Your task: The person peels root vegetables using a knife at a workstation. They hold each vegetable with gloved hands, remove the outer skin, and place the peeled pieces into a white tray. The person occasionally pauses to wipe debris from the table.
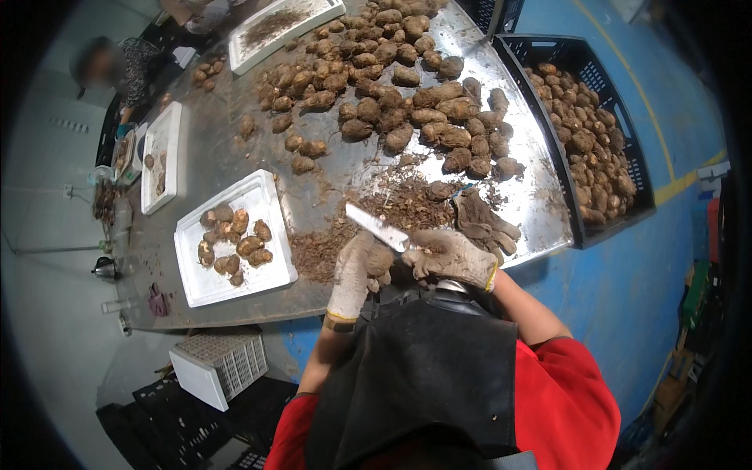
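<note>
My right hand [449, 257], in a soiled knit work glove, grips a knife whose wide blade [376, 226] points up and to the left. In my gloved left hand [352, 271] sits a brown taro corm [380, 260], just below the blade. Both hands are at the table's near edge, in front of my dark apron. Beyond them lies a heap of brown peelings [405, 202]. A dirty pair of gloves [482, 220] rests on the table just past my right hand. The knife's handle is hidden in my fist.
A white foam tray [282, 235] with several trimmed corms stands at left. Unpeeled taro corms [376, 88] cover the table's far part. A black crate [637, 176] full of corms adjoins the right edge. More foam trays [171, 141] and a person [138, 70] are at far left.
</note>
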`<state>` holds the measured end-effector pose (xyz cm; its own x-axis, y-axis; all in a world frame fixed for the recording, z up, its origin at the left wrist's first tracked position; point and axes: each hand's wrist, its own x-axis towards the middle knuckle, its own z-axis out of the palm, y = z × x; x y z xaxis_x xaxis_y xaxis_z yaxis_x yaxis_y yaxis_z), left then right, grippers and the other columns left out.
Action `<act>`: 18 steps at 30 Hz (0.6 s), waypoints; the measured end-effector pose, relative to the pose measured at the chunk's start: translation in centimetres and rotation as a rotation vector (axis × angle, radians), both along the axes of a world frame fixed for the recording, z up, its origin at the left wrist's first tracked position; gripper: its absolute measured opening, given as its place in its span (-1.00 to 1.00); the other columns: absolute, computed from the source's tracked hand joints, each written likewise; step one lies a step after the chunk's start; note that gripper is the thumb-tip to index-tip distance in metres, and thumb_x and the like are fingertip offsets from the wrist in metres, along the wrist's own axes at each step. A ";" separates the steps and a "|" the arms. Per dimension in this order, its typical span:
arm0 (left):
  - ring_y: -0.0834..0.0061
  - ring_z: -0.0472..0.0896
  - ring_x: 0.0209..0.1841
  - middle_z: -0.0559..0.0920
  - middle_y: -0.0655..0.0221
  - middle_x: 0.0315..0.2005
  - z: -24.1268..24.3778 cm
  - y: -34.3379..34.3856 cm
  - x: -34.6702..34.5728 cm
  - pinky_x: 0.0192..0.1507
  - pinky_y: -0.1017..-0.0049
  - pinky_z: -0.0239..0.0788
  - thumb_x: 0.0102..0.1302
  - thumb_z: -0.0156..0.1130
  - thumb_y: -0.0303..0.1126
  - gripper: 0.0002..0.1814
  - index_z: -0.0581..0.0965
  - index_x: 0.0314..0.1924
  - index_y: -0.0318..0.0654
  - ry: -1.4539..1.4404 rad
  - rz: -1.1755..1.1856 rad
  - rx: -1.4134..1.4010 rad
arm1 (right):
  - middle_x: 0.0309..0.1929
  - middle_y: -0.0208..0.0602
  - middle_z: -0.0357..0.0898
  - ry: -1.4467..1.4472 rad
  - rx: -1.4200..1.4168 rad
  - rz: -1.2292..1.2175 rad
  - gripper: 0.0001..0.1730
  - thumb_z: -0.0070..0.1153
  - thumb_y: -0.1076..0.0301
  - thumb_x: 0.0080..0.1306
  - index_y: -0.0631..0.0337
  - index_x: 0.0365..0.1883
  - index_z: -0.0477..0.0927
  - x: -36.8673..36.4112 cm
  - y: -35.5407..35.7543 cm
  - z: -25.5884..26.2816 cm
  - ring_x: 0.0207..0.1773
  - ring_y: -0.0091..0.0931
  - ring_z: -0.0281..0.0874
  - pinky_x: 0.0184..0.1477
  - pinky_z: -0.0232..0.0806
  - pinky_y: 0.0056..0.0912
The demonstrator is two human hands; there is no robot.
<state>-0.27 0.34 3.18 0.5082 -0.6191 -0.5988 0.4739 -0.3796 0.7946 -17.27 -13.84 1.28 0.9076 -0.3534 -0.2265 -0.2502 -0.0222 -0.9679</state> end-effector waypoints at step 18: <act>0.47 0.69 -0.36 0.69 0.26 -0.23 0.3 -0.2 -0.7 -0.59 0.57 0.45 0.47 0.05 -0.02 -0.60 0.54 -0.13 -0.25 0.029 0.159 -0.193 | -0.27 -0.21 0.65 0.483 -0.739 -0.157 -0.66 0.02 -0.03 0.41 0.07 -0.18 0.50 1.0 0.4 0.4 -0.24 -0.21 0.67 -0.26 0.48 -0.06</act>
<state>-0.92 0.19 3.45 0.5924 -0.6373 -0.4929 0.5392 -0.1411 0.8303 -16.27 -13.40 1.69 0.7016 -0.6722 -0.2362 -0.6788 -0.5298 -0.5085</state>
